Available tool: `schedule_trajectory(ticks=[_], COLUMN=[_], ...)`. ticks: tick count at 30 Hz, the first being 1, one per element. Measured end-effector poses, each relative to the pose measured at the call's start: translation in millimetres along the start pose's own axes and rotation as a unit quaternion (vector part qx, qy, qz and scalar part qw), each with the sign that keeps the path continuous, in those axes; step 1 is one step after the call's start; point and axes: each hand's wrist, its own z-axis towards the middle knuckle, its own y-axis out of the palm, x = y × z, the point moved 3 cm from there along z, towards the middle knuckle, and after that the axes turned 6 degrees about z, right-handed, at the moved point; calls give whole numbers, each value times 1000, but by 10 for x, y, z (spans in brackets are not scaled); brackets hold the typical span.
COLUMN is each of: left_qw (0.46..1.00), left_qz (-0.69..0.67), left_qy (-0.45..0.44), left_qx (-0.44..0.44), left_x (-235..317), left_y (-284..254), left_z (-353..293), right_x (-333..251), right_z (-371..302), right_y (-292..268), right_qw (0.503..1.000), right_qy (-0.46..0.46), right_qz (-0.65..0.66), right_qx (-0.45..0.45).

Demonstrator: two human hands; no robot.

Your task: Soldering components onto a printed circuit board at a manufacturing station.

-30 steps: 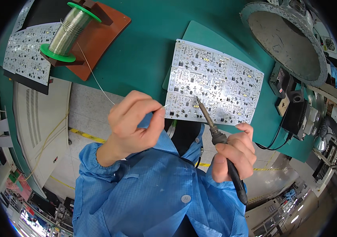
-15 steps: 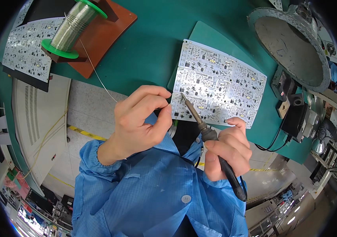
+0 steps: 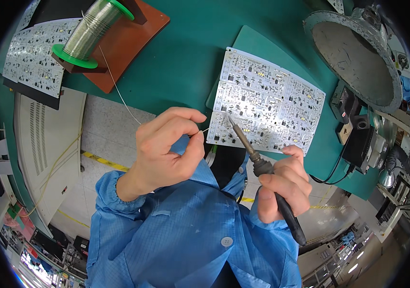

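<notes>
while my left hand (image 3: 166,149) pinches the thin silver solder wire (image 3: 118,93), my right hand (image 3: 284,185) grips the black-handled soldering iron (image 3: 258,161), tip on the white printed circuit board panel (image 3: 267,103). soldering a joint, i'd say; next the wire end must meet the tip.

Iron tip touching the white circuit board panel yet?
Cannot tell. In the head view the soldering iron tip overlaps the near edge of the circuit board panel, but from above, contact or a small gap look alike.

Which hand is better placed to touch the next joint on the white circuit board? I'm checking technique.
Probably right: the right hand grips the soldering iron, tip already over the circuit board. The left hand only pinches solder wire.
</notes>
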Motion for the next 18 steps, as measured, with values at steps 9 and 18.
schedule_trajectory(ticks=[9,18], left_qw=[1000,1000], left_qz=[-19,11], left_qy=[21,25], left_qx=[10,1], left_x=[-34,1], left_y=[67,58], left_z=[-12,15], right_x=[-18,15], right_z=[4,-23], right_y=[65,78], right_qw=[999,999], right_qy=[15,10], right_qz=[16,1], right_qx=[-35,-41])
